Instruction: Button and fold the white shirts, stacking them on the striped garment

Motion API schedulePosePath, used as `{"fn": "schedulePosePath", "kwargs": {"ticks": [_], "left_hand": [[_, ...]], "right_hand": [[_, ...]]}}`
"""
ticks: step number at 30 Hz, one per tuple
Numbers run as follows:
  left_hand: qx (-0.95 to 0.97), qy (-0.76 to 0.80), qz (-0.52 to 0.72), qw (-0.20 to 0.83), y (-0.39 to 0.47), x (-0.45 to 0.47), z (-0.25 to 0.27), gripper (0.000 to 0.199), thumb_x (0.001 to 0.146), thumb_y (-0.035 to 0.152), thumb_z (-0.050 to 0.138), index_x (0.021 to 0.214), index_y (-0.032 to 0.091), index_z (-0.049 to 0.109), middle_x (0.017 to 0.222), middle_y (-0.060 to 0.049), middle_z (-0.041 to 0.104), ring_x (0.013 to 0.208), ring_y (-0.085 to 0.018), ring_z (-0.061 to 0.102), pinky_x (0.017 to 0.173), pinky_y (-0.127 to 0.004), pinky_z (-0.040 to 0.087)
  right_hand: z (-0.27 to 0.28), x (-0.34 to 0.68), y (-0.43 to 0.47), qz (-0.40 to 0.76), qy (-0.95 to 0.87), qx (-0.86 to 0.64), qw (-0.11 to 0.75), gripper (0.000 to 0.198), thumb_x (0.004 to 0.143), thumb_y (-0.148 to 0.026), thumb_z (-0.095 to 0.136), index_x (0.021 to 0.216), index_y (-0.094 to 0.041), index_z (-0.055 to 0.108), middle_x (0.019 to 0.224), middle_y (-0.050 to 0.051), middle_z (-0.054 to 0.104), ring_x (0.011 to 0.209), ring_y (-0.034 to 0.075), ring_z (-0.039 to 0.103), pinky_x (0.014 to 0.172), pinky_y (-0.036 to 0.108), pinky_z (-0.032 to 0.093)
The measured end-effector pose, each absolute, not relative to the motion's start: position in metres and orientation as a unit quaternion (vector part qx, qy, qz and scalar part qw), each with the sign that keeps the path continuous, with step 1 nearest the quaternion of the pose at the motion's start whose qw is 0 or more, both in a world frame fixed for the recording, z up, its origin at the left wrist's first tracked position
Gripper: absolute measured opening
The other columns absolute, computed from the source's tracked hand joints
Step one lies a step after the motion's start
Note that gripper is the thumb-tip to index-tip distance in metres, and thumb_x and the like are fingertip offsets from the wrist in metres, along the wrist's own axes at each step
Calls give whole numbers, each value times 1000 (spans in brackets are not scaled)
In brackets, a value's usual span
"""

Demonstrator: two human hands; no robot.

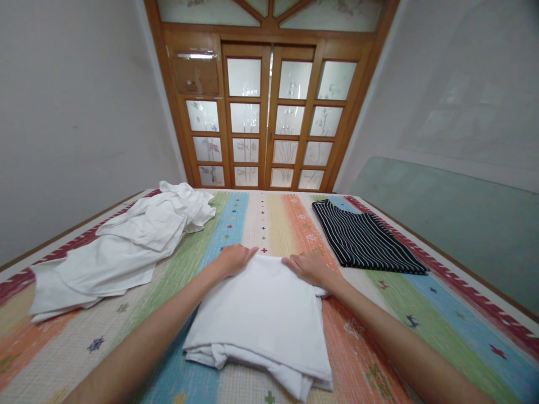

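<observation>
A white shirt [263,314], folded into a rough rectangle, lies in the middle of the bed. Its layers show unevenly along the near edge, and a small bit of cloth juts out by my right wrist. My left hand [236,260] holds the far left corner, fingers curled and thumb pointing inward. At the far right corner, my right hand [308,267] grips the same edge with its fingers bent. The cloth between the two hands lies fairly straight. Parts of the fingers are hidden under or behind the fabric.
Crumpled white clothes [138,233] are heaped on the left. A folded black-and-white striped garment [366,235] lies at the right. Under everything is a colourful striped bedspread [168,280]. A pale green headboard [446,219] stands right, with wooden glass-paned doors [267,118] beyond.
</observation>
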State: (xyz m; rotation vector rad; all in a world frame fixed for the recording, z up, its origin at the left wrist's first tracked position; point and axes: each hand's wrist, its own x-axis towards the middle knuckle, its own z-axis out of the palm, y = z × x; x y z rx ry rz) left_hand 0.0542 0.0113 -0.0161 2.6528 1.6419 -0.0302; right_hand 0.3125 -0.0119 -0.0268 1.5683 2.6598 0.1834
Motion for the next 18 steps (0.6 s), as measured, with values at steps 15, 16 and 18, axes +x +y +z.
{"fn": "schedulePosePath", "kwargs": {"ticks": [15, 16, 18], "left_hand": [[772, 634, -3, -39, 18, 33, -20, 62, 100, 38, 18, 96, 11, 74, 99, -21, 72, 98, -29, 68, 84, -39, 50], [770, 637, -2, -38, 18, 32, -19, 62, 100, 37, 18, 95, 11, 73, 99, -22, 72, 98, -29, 68, 84, -40, 50], [768, 639, 1, -34, 18, 30, -19, 61, 100, 37, 18, 95, 10, 73, 98, -22, 71, 98, -30, 68, 84, -41, 50]], "right_hand": [[-27, 312, -13, 34, 848, 529, -4, 62, 102, -50, 20, 92, -16, 71, 90, 13, 74, 82, 22, 69, 69, 28, 41], [-27, 312, -13, 32, 848, 529, -7, 62, 102, -50, 21, 92, -16, 71, 90, 13, 74, 83, 23, 69, 69, 28, 41], [-27, 312, -13, 27, 848, 530, -10, 62, 102, -50, 21, 93, -16, 71, 91, 13, 74, 84, 23, 69, 69, 28, 41]]}}
